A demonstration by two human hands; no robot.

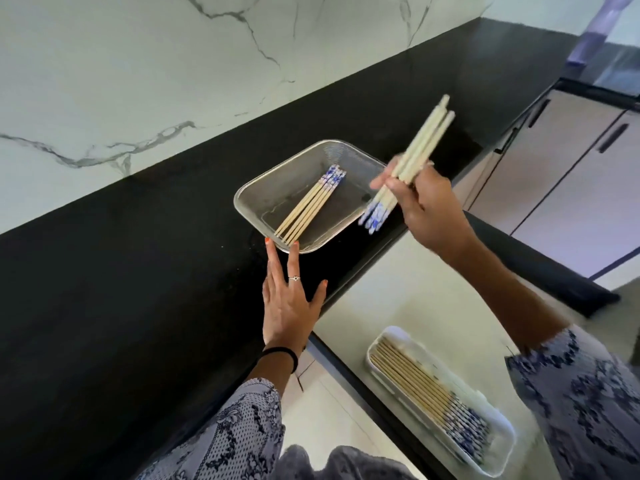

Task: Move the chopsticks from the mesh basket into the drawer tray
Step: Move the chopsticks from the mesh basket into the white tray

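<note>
A metal mesh basket [256, 199] sits on the black counter and holds several wooden chopsticks [308, 207] with blue-and-white patterned ends. My right hand [426, 206] grips a bundle of chopsticks [424, 140] in the air, just right of the basket, patterned ends down. My left hand [287, 299] lies flat on the counter with straight fingers, fingertips touching the basket's near rim. In the open drawer at the lower right a white tray [498, 448] holds several chopsticks [426, 393] laid side by side.
The black counter [138, 289] runs along a white marbled wall [121, 81]. The open drawer [398, 289] juts out under the counter edge. Pale cabinet doors with dark handles [613, 138] stand at the right.
</note>
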